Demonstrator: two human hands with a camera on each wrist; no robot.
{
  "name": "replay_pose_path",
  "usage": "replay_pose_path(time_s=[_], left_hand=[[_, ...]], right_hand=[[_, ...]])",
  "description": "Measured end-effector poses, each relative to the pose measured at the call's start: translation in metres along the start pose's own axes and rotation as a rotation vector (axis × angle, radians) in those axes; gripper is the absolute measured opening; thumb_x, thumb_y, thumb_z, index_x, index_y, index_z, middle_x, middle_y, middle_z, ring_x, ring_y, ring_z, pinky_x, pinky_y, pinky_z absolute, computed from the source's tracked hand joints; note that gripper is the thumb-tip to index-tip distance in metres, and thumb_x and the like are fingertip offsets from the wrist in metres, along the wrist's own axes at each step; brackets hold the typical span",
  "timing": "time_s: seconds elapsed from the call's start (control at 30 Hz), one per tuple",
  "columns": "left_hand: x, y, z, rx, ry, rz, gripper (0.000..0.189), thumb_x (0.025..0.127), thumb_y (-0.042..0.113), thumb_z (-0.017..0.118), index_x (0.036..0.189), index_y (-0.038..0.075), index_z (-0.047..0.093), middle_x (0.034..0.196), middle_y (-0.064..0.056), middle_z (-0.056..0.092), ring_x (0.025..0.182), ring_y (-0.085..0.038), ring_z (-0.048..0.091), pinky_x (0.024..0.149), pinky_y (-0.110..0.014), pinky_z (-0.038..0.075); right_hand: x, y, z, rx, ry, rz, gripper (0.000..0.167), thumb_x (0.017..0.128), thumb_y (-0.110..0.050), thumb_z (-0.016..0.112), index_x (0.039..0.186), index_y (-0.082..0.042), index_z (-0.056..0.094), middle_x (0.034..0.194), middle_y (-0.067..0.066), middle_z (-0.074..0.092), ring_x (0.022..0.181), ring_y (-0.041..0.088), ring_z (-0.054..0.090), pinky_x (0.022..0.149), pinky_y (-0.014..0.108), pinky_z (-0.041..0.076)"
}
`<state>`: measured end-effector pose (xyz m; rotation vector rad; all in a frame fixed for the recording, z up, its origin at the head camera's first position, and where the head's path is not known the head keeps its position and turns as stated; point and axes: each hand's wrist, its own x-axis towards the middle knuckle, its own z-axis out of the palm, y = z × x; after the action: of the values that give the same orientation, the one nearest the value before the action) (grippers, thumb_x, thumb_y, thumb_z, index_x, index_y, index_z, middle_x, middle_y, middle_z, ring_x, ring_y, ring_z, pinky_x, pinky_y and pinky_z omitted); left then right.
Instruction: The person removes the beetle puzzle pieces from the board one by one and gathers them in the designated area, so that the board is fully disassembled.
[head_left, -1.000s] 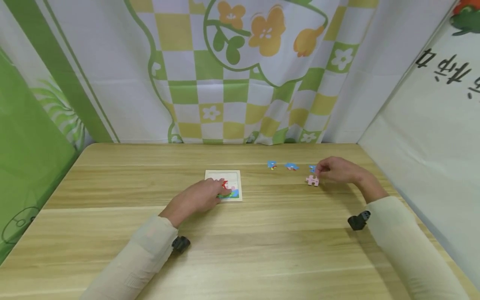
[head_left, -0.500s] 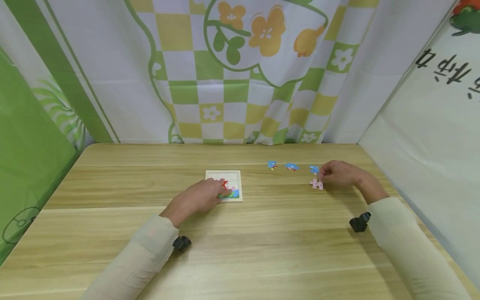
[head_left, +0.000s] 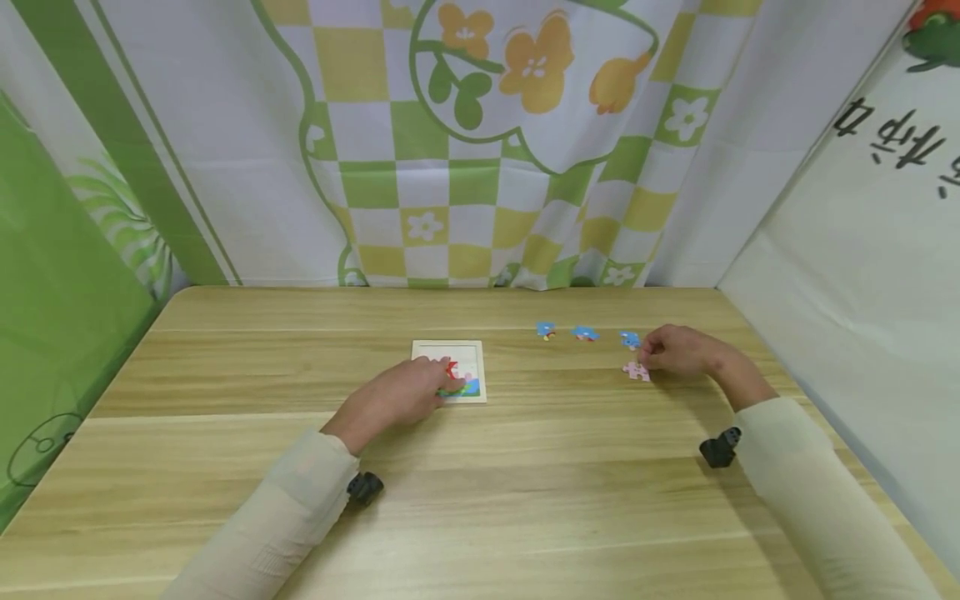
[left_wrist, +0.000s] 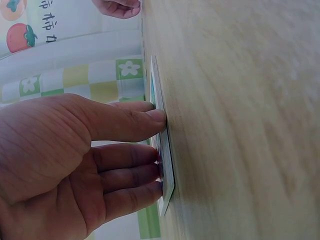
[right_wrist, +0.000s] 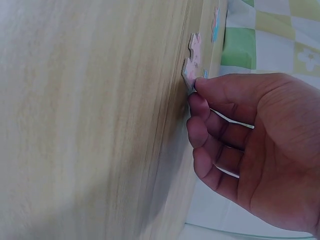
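Note:
My left hand (head_left: 401,389) rests on a small square puzzle board (head_left: 468,350) with a pale frame, which lies flat on the table. Its fingers are fairly straight in the left wrist view, tips on the board, thumb (left_wrist: 130,122) along the near edge. Part of the picture inside, red, green and blue, shows beside the hand. Over on the right, my right hand (head_left: 678,350) pinches a pink jigsaw puzzle piece (right_wrist: 189,71) between thumb and forefinger, low over the table. A second pink part (right_wrist: 195,47) of knobbed outline adjoins it in the right wrist view.
Blue puzzle pieces lie in a row behind: one at left (head_left: 545,331), one in the middle (head_left: 585,333), one (head_left: 629,339) close to the right hand. A checked curtain (head_left: 472,208) hangs behind the wooden table (head_left: 480,500); a white wall sheet (head_left: 847,275) borders its right side.
My right hand has shifted slightly right and toward me, and the pink piece has moved with it, uncovering more of the nearby blue piece. The left hand has stayed on the board.

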<state>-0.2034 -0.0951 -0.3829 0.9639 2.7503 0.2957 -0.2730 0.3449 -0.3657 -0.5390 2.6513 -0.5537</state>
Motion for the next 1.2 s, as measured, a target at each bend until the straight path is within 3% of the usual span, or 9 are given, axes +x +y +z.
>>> replay_pose_path(time_s=[0.17,0.33,0.43,0.63,0.97,1.03,1.1,1.2], left_hand=[[0.0,0.001,0.0,-0.014,0.007,-0.007,0.038,0.098,0.004,0.07,0.136,0.007,0.068,0.134,-0.024,0.061,0.114,-0.041,0.063,0.094,-0.046,0.053],[-0.001,0.001,0.0,-0.012,0.014,-0.003,0.043,0.098,0.004,0.07,0.14,0.002,0.062,0.14,-0.021,0.06,0.121,-0.041,0.06,0.1,-0.047,0.05],[-0.002,-0.001,0.001,-0.022,0.028,0.001,0.044,0.097,0.003,0.071,0.14,0.005,0.063,0.143,-0.015,0.058,0.126,-0.04,0.058,0.103,-0.046,0.048],[-0.002,-0.003,0.004,-0.042,0.082,0.054,0.04,0.094,0.001,0.073,0.133,0.008,0.068,0.136,-0.003,0.063,0.122,-0.036,0.061,0.095,-0.041,0.053],[-0.006,-0.001,0.007,-0.019,0.141,0.077,0.037,0.092,0.0,0.074,0.128,0.011,0.073,0.131,0.0,0.066,0.113,-0.033,0.067,0.082,-0.04,0.058],[-0.006,-0.001,0.007,-0.003,0.165,0.107,0.022,0.093,-0.002,0.072,0.112,0.007,0.08,0.128,-0.002,0.068,0.11,-0.031,0.069,0.077,-0.038,0.058],[-0.005,-0.001,0.007,0.017,0.187,0.14,0.015,0.093,-0.006,0.07,0.088,0.006,0.078,0.125,-0.004,0.071,0.107,-0.03,0.071,0.071,-0.035,0.056],[-0.004,-0.001,0.008,0.056,0.209,0.188,0.035,0.089,-0.011,0.069,0.066,0.012,0.058,0.119,-0.004,0.074,0.101,-0.026,0.073,0.063,-0.03,0.05]], right_hand=[[-0.001,0.0,-0.001,-0.013,0.029,-0.009,0.012,0.101,-0.011,0.063,0.094,-0.005,0.071,0.092,0.001,0.067,0.083,0.018,0.054,0.079,0.039,0.044],[0.001,-0.013,-0.001,-0.036,0.087,-0.054,0.014,0.102,-0.013,0.063,0.093,-0.006,0.071,0.09,-0.001,0.068,0.081,0.017,0.056,0.076,0.039,0.047],[0.005,-0.028,0.0,-0.04,0.106,-0.105,0.014,0.103,-0.014,0.063,0.096,-0.005,0.072,0.095,0.001,0.071,0.086,0.019,0.06,0.078,0.042,0.05],[0.017,-0.058,0.007,-0.064,0.103,-0.187,0.012,0.103,-0.011,0.062,0.101,-0.005,0.072,0.099,0.004,0.072,0.089,0.018,0.062,0.083,0.044,0.051],[0.051,-0.112,0.027,-0.153,0.098,-0.39,0.009,0.102,-0.01,0.064,0.097,-0.008,0.072,0.091,-0.002,0.07,0.085,0.015,0.065,0.077,0.04,0.052],[0.059,-0.124,0.032,-0.163,0.104,-0.428,0.009,0.101,-0.009,0.065,0.097,-0.007,0.072,0.09,-0.002,0.07,0.085,0.014,0.065,0.077,0.039,0.052],[0.067,-0.135,0.037,-0.174,0.105,-0.463,0.009,0.101,-0.008,0.064,0.097,-0.007,0.072,0.09,-0.002,0.07,0.084,0.014,0.065,0.077,0.039,0.053],[0.08,-0.149,0.045,-0.174,0.082,-0.49,0.011,0.101,-0.009,0.062,0.101,-0.008,0.073,0.093,-0.001,0.071,0.084,0.012,0.063,0.077,0.036,0.053]])
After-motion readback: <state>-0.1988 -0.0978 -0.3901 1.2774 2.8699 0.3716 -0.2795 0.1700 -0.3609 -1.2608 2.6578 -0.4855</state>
